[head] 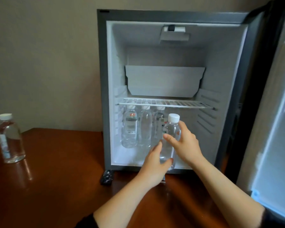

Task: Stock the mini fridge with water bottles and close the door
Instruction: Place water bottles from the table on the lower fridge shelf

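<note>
Left hand [153, 163] wraps the lower body of the held bottle [171, 129]. Right hand [186, 145] pinches its upper body, thumb in front. The two-hand hold is probably for steering it upright under the wire shelf [179, 105]. A spare bottle [10, 140] waits on the table [56, 170] at 9 o'clock, not yet stocked. The held bottle is at the mini fridge [104, 79] mouth, at 4 o'clock from the stocked row [145, 129] of three, likely bound for the gap at their right.

Hidden: held bottle's base; row's caps half masked by the shelf; labels unreadable. The open door [270, 129] at 3 o'clock is cut off.
</note>
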A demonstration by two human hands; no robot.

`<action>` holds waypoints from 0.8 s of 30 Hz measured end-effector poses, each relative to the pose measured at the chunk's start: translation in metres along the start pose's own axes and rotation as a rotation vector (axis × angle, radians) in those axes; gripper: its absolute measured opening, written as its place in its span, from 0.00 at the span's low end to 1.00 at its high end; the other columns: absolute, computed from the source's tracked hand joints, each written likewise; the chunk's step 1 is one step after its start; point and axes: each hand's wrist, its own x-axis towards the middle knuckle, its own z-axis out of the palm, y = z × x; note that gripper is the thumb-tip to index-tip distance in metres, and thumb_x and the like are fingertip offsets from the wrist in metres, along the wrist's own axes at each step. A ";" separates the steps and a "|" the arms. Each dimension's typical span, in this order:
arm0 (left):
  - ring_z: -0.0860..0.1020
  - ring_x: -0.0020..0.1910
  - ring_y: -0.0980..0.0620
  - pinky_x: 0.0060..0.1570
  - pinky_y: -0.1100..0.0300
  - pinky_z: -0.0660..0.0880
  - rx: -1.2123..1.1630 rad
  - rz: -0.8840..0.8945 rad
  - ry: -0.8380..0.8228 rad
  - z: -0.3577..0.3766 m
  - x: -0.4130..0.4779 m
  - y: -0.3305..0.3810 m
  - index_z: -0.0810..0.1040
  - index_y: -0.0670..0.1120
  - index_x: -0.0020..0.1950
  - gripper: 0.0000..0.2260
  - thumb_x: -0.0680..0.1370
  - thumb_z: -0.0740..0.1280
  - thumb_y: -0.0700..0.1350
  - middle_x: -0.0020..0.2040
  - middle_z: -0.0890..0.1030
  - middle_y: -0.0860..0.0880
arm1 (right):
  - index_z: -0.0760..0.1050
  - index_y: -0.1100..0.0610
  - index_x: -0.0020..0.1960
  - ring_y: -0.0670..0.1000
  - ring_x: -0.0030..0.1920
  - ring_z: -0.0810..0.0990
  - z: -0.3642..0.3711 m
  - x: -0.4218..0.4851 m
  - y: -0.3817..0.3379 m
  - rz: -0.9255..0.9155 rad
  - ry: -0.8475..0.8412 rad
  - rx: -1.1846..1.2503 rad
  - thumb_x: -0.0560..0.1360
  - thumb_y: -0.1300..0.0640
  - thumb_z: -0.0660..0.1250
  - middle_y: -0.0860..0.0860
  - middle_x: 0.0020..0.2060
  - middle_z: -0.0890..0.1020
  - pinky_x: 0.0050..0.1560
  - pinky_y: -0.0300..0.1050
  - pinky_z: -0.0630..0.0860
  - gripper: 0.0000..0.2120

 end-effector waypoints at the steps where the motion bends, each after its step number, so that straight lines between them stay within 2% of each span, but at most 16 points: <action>1: 0.58 0.74 0.55 0.73 0.58 0.58 -0.005 0.001 -0.018 0.005 0.004 0.001 0.50 0.50 0.77 0.33 0.78 0.64 0.46 0.76 0.57 0.53 | 0.67 0.49 0.66 0.57 0.59 0.77 -0.002 0.004 0.005 0.008 0.009 0.007 0.73 0.45 0.68 0.49 0.58 0.80 0.54 0.51 0.73 0.24; 4: 0.53 0.76 0.56 0.74 0.60 0.54 -0.009 0.017 -0.039 0.020 0.015 0.001 0.45 0.52 0.77 0.34 0.78 0.64 0.46 0.77 0.53 0.54 | 0.67 0.50 0.64 0.56 0.57 0.79 -0.001 0.017 0.014 0.026 0.018 0.030 0.74 0.46 0.68 0.50 0.56 0.81 0.55 0.56 0.76 0.22; 8: 0.50 0.76 0.55 0.73 0.60 0.51 -0.023 0.011 -0.048 0.034 0.025 -0.002 0.42 0.52 0.77 0.36 0.78 0.63 0.45 0.78 0.49 0.55 | 0.66 0.49 0.63 0.56 0.55 0.78 0.004 0.035 0.023 0.071 0.024 0.020 0.73 0.44 0.67 0.52 0.55 0.79 0.54 0.56 0.76 0.22; 11: 0.47 0.76 0.56 0.70 0.64 0.48 -0.018 0.027 -0.077 0.043 0.034 -0.004 0.38 0.52 0.76 0.37 0.79 0.63 0.45 0.78 0.44 0.54 | 0.63 0.49 0.68 0.57 0.61 0.76 0.005 0.048 0.027 0.131 0.017 0.023 0.74 0.45 0.67 0.52 0.62 0.76 0.57 0.54 0.75 0.26; 14: 0.48 0.76 0.56 0.63 0.71 0.47 0.001 0.024 -0.074 0.049 0.047 -0.005 0.37 0.51 0.76 0.37 0.79 0.62 0.44 0.77 0.42 0.54 | 0.59 0.49 0.72 0.57 0.65 0.73 0.008 0.060 0.032 0.165 0.008 0.049 0.74 0.46 0.67 0.52 0.67 0.72 0.59 0.51 0.71 0.30; 16: 0.49 0.76 0.52 0.66 0.69 0.48 0.048 0.017 -0.072 0.054 0.055 -0.010 0.37 0.51 0.76 0.37 0.79 0.62 0.45 0.78 0.40 0.52 | 0.59 0.49 0.73 0.56 0.66 0.72 0.011 0.067 0.034 0.175 0.022 0.056 0.74 0.46 0.67 0.52 0.68 0.72 0.60 0.50 0.70 0.31; 18: 0.52 0.76 0.48 0.71 0.60 0.53 0.140 0.001 -0.092 0.059 0.061 -0.016 0.35 0.52 0.75 0.39 0.78 0.62 0.47 0.77 0.38 0.50 | 0.59 0.50 0.73 0.56 0.66 0.72 0.015 0.073 0.037 0.182 0.038 0.056 0.74 0.47 0.67 0.52 0.68 0.72 0.60 0.50 0.70 0.31; 20: 0.55 0.76 0.45 0.72 0.54 0.59 0.215 -0.019 -0.119 0.063 0.066 -0.019 0.33 0.53 0.75 0.39 0.78 0.62 0.49 0.77 0.36 0.48 | 0.59 0.50 0.74 0.56 0.67 0.72 0.019 0.079 0.039 0.179 0.052 0.064 0.74 0.46 0.67 0.52 0.68 0.72 0.61 0.51 0.71 0.32; 24: 0.57 0.75 0.45 0.70 0.53 0.61 0.305 -0.023 -0.103 0.065 0.078 -0.021 0.35 0.52 0.76 0.38 0.78 0.60 0.52 0.77 0.38 0.47 | 0.62 0.50 0.72 0.55 0.63 0.74 0.025 0.090 0.043 0.187 0.076 0.075 0.73 0.46 0.68 0.53 0.65 0.73 0.58 0.49 0.73 0.30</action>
